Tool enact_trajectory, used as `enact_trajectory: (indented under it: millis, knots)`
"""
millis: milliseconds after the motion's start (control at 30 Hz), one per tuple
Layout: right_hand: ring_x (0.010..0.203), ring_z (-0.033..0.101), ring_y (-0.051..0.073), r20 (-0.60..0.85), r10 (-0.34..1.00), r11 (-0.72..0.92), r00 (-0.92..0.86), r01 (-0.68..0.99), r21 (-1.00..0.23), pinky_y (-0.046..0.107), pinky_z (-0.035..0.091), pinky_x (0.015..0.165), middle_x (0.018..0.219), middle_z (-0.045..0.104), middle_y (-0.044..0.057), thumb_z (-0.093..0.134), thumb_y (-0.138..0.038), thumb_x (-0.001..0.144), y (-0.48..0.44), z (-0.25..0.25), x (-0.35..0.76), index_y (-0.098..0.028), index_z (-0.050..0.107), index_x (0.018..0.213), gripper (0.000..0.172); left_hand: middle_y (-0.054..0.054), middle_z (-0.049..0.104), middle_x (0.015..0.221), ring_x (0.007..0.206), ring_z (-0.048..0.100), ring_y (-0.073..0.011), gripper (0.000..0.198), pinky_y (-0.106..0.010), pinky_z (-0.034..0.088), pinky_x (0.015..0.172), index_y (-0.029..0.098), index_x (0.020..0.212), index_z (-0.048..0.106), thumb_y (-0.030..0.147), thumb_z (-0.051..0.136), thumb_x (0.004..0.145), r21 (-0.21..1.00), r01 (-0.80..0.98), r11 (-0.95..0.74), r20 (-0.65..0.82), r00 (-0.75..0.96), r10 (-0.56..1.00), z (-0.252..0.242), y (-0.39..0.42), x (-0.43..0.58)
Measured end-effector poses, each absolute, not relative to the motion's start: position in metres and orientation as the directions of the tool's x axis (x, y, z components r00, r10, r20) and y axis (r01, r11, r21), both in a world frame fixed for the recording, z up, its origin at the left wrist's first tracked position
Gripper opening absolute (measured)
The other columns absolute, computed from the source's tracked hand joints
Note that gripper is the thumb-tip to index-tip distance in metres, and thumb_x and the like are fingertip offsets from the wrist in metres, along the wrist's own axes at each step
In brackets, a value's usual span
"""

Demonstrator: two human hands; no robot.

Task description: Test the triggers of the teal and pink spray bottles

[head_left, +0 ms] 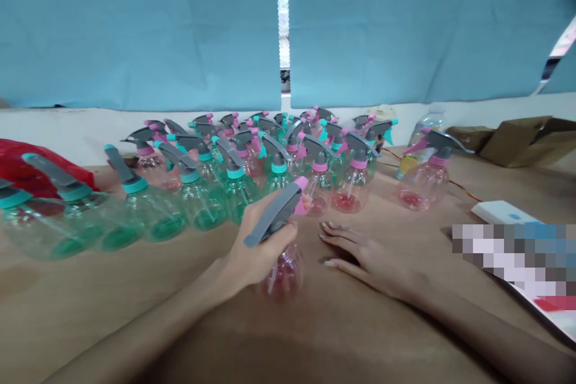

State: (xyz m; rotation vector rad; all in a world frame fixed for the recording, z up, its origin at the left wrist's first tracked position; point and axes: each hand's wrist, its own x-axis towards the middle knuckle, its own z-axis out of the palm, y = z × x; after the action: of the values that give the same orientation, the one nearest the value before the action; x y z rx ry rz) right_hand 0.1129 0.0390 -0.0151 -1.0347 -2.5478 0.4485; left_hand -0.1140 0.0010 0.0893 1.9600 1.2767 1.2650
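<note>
Green spray bottles (204,207) stand at the left of the brown desk (90,318). At near middle, the left hand (255,258) has its fingers wrapped round the neck of a pink spray bottle (284,276): see-through rounded body, grey head, pink nozzle and trigger. Its long axis is roughly upright, nozzle pointing far and slightly right. Just right, the right hand (364,249) lies on the desk, fingers extended. Blue cloth (144,30) hangs along the far side.

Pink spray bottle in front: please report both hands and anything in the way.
Left hand gripping pink spray bottle. Right hand on table, apart from bottle. More spray bottles close behind.
</note>
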Motion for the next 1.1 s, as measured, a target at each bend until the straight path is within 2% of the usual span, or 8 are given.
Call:
enact_trajectory:
  millis: [133,267,467,600,800,933,1100]
  knots:
    - [0.133,0.038,0.024,0.206,0.717,0.679,-0.665,0.6,-0.423,0.045,0.032,0.11,0.142,0.045,0.007,0.045,-0.054,0.089,0.039,-0.015,0.113,-0.022,0.048,0.135,0.056,0.006,0.035,0.055,0.047,0.032,-0.0118,0.007,-0.025,0.028,0.043,0.023,0.062,0.045,0.019,0.048,0.066,0.775,0.451,-0.443,0.419,0.158,0.894,0.093,0.0,-0.115]
    - [0.133,0.039,0.024,0.207,0.724,0.674,-0.659,0.609,-0.419,0.045,0.033,0.11,0.142,0.045,0.007,0.045,-0.055,0.089,0.038,-0.015,0.112,-0.022,0.049,0.134,0.056,0.005,0.036,0.055,0.046,0.031,-0.0114,0.007,-0.024,0.026,0.041,0.023,0.062,0.047,0.02,0.048,0.068,0.774,0.449,-0.447,0.412,0.179,0.893,0.094,0.0,-0.116]
    - [0.132,0.039,0.024,0.219,0.725,0.675,-0.653,0.612,-0.412,0.045,0.034,0.109,0.142,0.046,0.006,0.045,-0.054,0.089,0.039,-0.018,0.112,-0.024,0.049,0.134,0.054,0.006,0.037,0.056,0.046,0.033,-0.011,0.004,-0.024,0.03,0.043,0.024,0.069,0.05,0.021,0.047,0.069,0.779,0.419,-0.467,0.42,0.206,0.884,0.093,0.001,-0.117]
    - [0.133,0.039,0.024,0.22,0.724,0.68,-0.654,0.622,-0.388,0.045,0.034,0.109,0.143,0.045,0.007,0.044,-0.054,0.089,0.04,-0.02,0.112,-0.021,0.049,0.133,0.056,0.006,0.042,0.059,0.05,0.039,-0.012,0.004,-0.025,0.033,0.047,0.024,0.075,0.049,0.023,0.049,0.071,0.81,0.407,-0.421,0.399,0.143,0.906,0.087,0.001,-0.116]
    - [0.133,0.038,0.024,0.253,0.721,0.685,-0.645,0.611,-0.395,0.047,0.033,0.109,0.142,0.046,0.007,0.043,-0.052,0.09,0.036,-0.02,0.109,-0.022,0.049,0.134,0.053,0.004,0.046,0.061,0.053,0.046,-0.0131,0.004,-0.026,0.037,0.051,0.023,0.073,0.048,0.025,0.051,0.075,0.786,0.464,-0.409,0.405,0.114,0.907,0.081,0.002,-0.117]
    - [0.133,0.037,0.024,0.252,0.725,0.682,-0.641,0.619,-0.389,0.046,0.032,0.11,0.142,0.045,0.008,0.042,-0.051,0.091,0.034,-0.018,0.108,-0.021,0.048,0.134,0.053,0.004,0.05,0.062,0.054,0.048,-0.0138,0.003,-0.027,0.039,0.052,0.023,0.073,0.05,0.026,0.051,0.073,0.767,0.465,-0.443,0.446,0.11,0.888,0.081,0.004,-0.116]
    - [0.134,0.036,0.022,0.216,0.728,0.68,-0.65,0.649,-0.341,0.044,0.032,0.111,0.144,0.043,0.009,0.039,-0.051,0.092,0.032,-0.016,0.106,-0.016,0.048,0.134,0.055,0.004,0.047,0.06,0.055,0.047,-0.0148,0.005,-0.027,0.039,0.051,0.024,0.071,0.049,0.028,0.05,0.074,0.748,0.499,-0.437,0.457,0.091,0.885,0.081,0.004,-0.116]
